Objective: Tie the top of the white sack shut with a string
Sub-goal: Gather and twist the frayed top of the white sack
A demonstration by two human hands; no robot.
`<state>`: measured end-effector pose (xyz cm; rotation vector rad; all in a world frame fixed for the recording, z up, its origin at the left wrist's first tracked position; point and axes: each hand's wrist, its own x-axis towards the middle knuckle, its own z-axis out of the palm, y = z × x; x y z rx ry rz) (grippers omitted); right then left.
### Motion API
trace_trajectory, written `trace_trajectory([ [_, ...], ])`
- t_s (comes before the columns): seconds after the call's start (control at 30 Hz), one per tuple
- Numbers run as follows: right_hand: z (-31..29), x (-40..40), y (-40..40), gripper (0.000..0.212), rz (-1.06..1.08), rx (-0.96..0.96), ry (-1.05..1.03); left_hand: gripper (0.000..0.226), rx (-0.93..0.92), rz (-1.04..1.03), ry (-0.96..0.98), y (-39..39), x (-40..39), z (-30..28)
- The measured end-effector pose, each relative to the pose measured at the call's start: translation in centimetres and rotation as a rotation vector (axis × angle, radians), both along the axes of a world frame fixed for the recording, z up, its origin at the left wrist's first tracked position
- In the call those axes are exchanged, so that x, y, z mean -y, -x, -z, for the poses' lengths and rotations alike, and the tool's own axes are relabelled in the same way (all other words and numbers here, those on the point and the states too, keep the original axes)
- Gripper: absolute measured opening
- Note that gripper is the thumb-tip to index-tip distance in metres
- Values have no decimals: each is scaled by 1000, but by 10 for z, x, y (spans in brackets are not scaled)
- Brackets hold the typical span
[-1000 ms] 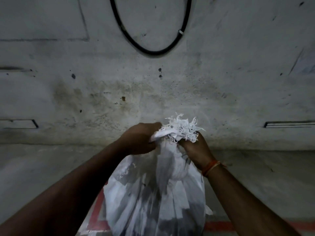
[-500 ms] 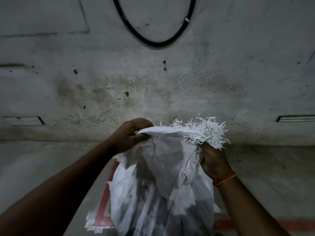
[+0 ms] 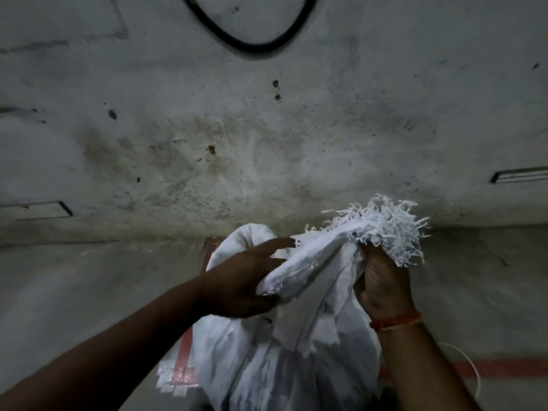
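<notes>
A white woven sack (image 3: pixel 275 360) stands on the floor in front of me, its frayed top edge (image 3: pixel 388 229) bunched up and pulled to the right. My right hand (image 3: pixel 382 289) is closed tight around the gathered neck just under the fringe. My left hand (image 3: pixel 240 280) grips a fold of the sack's cloth to the left of that, with its fingers partly spread over the fold. A thin white string (image 3: pixel 471 372) curves down at the lower right, beyond my right forearm; its ends are hidden.
A stained concrete wall (image 3: pixel 267 137) rises close behind the sack, with a black cable loop (image 3: pixel 252 46) hanging on it. Red painted lines (image 3: pixel 498 369) and a white patch (image 3: pixel 175 378) mark the concrete floor around the sack.
The frayed top has shifted right and higher with my right hand. My left hand has let go of the rim and moved down onto a fold of cloth. The string has come into view.
</notes>
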<state>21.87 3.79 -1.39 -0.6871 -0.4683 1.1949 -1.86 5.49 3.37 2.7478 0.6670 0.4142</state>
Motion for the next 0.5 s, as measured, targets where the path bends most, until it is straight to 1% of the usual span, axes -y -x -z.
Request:
trace_trajectory([
  [0.03, 3, -1, -4, 64, 15, -15, 15, 34, 32, 18, 14, -4, 2, 3],
  [0.07, 4, -1, -7, 54, 25, -26, 27, 35, 42, 30, 13, -6, 2, 7],
  [0.1, 6, -1, -10, 39, -2, -31, 29, 37, 32, 39, -5, -8, 1, 12],
  [0.13, 8, -1, -11, 30, -51, -31, 23, 39, 9, 35, -33, -8, -1, 17],
  [0.17, 10, -1, -10, 28, -95, -27, 13, 43, -16, 16, -49, -8, -4, 21],
  [0.23, 12, -1, -9, 30, -141, -17, -3, 49, -102, -32, 16, -10, -13, 23],
  [0.27, 10, -1, -7, 32, -147, -3, -21, 47, -144, -41, 63, -11, -17, 21],
  [0.33, 9, -1, -8, 49, -99, 59, -67, 35, -212, -53, 108, -17, -24, 12],
  [0.37, 9, -1, -10, 58, -68, 96, -87, 31, -209, -61, 112, -17, -27, 6],
  [0.43, 7, 0, -17, 69, -25, 173, -99, 32, -120, -106, 125, -11, -38, -11],
  [0.47, 5, 0, -19, 73, 0, 233, -94, 32, -68, -178, 138, -4, -44, -20],
  [0.5, 5, 0, -22, 69, 23, 309, -81, 32, -27, -259, 144, 4, -49, -28],
])
